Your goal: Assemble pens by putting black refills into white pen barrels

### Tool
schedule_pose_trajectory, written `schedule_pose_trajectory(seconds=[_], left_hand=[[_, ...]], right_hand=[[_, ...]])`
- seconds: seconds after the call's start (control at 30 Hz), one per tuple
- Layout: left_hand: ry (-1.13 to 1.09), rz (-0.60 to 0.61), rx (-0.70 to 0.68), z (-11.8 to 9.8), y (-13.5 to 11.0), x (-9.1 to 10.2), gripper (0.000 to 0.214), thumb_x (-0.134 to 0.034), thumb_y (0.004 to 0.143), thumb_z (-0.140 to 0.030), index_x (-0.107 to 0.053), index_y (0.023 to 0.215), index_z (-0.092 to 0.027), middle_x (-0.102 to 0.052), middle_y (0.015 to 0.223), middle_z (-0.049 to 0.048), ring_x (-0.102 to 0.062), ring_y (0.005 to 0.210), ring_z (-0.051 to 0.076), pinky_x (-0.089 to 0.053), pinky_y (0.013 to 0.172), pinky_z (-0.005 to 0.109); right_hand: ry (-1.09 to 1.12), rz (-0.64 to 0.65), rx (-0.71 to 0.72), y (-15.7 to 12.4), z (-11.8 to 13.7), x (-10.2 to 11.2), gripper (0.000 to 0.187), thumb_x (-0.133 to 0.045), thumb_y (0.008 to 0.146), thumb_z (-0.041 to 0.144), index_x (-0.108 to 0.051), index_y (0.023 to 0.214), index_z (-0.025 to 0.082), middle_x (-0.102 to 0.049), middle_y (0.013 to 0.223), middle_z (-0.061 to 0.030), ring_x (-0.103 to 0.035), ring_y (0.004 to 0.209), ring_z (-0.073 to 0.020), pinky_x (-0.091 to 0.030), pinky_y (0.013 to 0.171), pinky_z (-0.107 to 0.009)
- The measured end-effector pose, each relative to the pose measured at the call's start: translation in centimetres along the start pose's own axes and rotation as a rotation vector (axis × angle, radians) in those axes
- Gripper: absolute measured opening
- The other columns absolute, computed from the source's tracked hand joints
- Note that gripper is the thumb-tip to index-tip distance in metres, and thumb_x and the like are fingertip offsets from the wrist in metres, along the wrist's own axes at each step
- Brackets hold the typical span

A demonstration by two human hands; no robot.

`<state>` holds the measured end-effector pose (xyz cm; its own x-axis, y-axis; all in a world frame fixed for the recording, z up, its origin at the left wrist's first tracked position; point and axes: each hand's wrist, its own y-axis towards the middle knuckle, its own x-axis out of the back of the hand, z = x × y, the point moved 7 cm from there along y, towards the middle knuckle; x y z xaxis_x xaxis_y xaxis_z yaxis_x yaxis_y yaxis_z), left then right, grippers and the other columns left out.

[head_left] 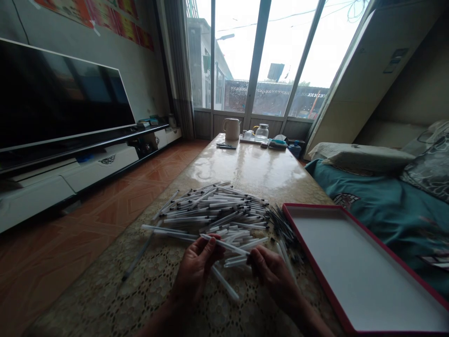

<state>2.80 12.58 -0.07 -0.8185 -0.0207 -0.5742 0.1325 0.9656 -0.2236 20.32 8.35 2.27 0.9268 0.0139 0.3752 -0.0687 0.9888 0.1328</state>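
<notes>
A white pen barrel (229,245) spans the space between my hands, slightly tilted down to the right. My left hand (196,264) pinches its left end between thumb and fingers. The fingers of my right hand (271,269) are closed at its right end; what they cover there is hidden. Just beyond my hands lies a heap of white pens (213,206), many with dark ends. Nearer to me are loose white barrels (226,283), one of them below my hands. To the right of the heap is a bunch of thin black pieces (284,227).
A shallow box with a red rim (315,262) lies at the right of the patterned table (140,299). At the far end stand a pitcher (231,128), a glass jar (261,133) and a tissue pack (278,142). A sofa (379,196) flanks the right side.
</notes>
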Motion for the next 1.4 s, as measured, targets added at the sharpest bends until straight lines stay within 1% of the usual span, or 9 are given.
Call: schedule_pose_trajectory(seconds=[0.4,0.63,0.77,0.87,1.0,1.07,1.2,1.27,1.4], left_hand=[[0.056,-0.037,-0.004,0.4,-0.1,0.3,0.030,-0.083,0.058,-0.033,-0.072,0.078,-0.012,-0.072,0.067,0.0038,-0.068,0.062,0.015,-0.056,0.061,0.024],[0.066,-0.027,-0.026,0.2,-0.2,0.3,0.030,-0.082,0.060,-0.033,-0.072,0.079,-0.011,-0.073,0.069,0.0049,-0.068,0.063,0.015,-0.056,0.063,0.024],[0.075,-0.025,-0.016,0.3,-0.1,0.3,0.030,-0.082,0.060,-0.032,-0.072,0.079,-0.012,-0.073,0.069,0.0054,-0.068,0.063,0.016,-0.057,0.063,0.025],[0.075,-0.038,-0.017,0.3,-0.1,0.3,0.030,-0.083,0.059,-0.032,-0.072,0.078,-0.012,-0.073,0.068,0.0049,-0.068,0.062,0.016,-0.057,0.062,0.025],[0.074,-0.051,-0.025,0.1,-0.1,0.3,0.031,-0.084,0.057,-0.032,-0.072,0.077,-0.011,-0.073,0.067,0.0048,-0.068,0.062,0.016,-0.057,0.062,0.024],[0.073,-0.049,-0.026,0.1,0.0,0.4,0.031,-0.084,0.057,-0.032,-0.072,0.078,-0.012,-0.073,0.068,0.0047,-0.068,0.062,0.015,-0.056,0.062,0.024],[0.076,-0.017,-0.011,0.5,0.1,0.4,0.029,-0.082,0.061,-0.031,-0.073,0.080,-0.012,-0.073,0.070,0.0051,-0.069,0.064,0.017,-0.057,0.064,0.025],[0.083,-0.015,-0.005,0.6,0.1,0.3,0.028,-0.082,0.061,-0.031,-0.073,0.079,-0.012,-0.073,0.069,0.0053,-0.069,0.063,0.017,-0.056,0.063,0.025],[0.082,-0.038,0.010,0.4,-0.1,0.3,0.030,-0.083,0.058,-0.032,-0.073,0.079,-0.012,-0.073,0.068,0.0057,-0.069,0.062,0.016,-0.056,0.062,0.025]], right_hand=[[-0.008,-0.061,0.046,-0.2,-0.3,0.2,0.036,-0.047,0.091,0.042,-0.054,0.066,0.017,-0.051,0.058,0.0017,-0.047,0.054,-0.0113,-0.036,0.052,-0.022],[0.007,-0.135,0.049,-0.1,-0.1,0.5,0.025,-0.056,0.085,0.041,-0.061,0.091,0.017,-0.062,0.076,-0.0030,-0.054,0.065,-0.0148,-0.042,0.059,-0.024],[-0.051,-0.098,0.020,-0.1,-0.5,0.4,0.044,-0.036,0.094,0.046,-0.058,0.069,0.016,-0.054,0.058,-0.0004,-0.049,0.052,-0.0122,-0.035,0.051,-0.022],[-0.086,-0.098,0.053,-0.1,-0.4,0.4,0.043,-0.036,0.094,0.045,-0.054,0.066,0.017,-0.051,0.055,0.0011,-0.048,0.052,-0.0120,-0.034,0.051,-0.022],[-0.021,-0.115,0.049,-0.1,-0.3,0.6,0.027,-0.049,0.089,0.042,-0.058,0.088,0.017,-0.055,0.066,0.0007,-0.051,0.059,-0.0132,-0.037,0.054,-0.022],[0.005,-0.126,0.029,0.0,-0.5,0.7,0.028,-0.052,0.088,0.042,-0.057,0.098,0.017,-0.056,0.068,0.0008,-0.051,0.059,-0.0134,-0.038,0.054,-0.022],[-0.055,-0.118,0.037,0.0,-0.7,0.7,0.041,-0.039,0.094,0.043,-0.054,0.066,0.018,-0.050,0.057,0.0017,-0.046,0.052,-0.0115,-0.033,0.051,-0.022],[-0.077,-0.121,0.054,-0.1,-0.7,0.7,0.043,-0.037,0.095,0.042,-0.051,0.062,0.018,-0.047,0.055,0.0024,-0.044,0.051,-0.0110,-0.032,0.050,-0.022],[-0.036,-0.124,0.072,-0.1,-0.4,0.7,0.025,-0.048,0.091,0.040,-0.056,0.084,0.017,-0.055,0.068,0.0002,-0.050,0.060,-0.0129,-0.037,0.056,-0.021]])
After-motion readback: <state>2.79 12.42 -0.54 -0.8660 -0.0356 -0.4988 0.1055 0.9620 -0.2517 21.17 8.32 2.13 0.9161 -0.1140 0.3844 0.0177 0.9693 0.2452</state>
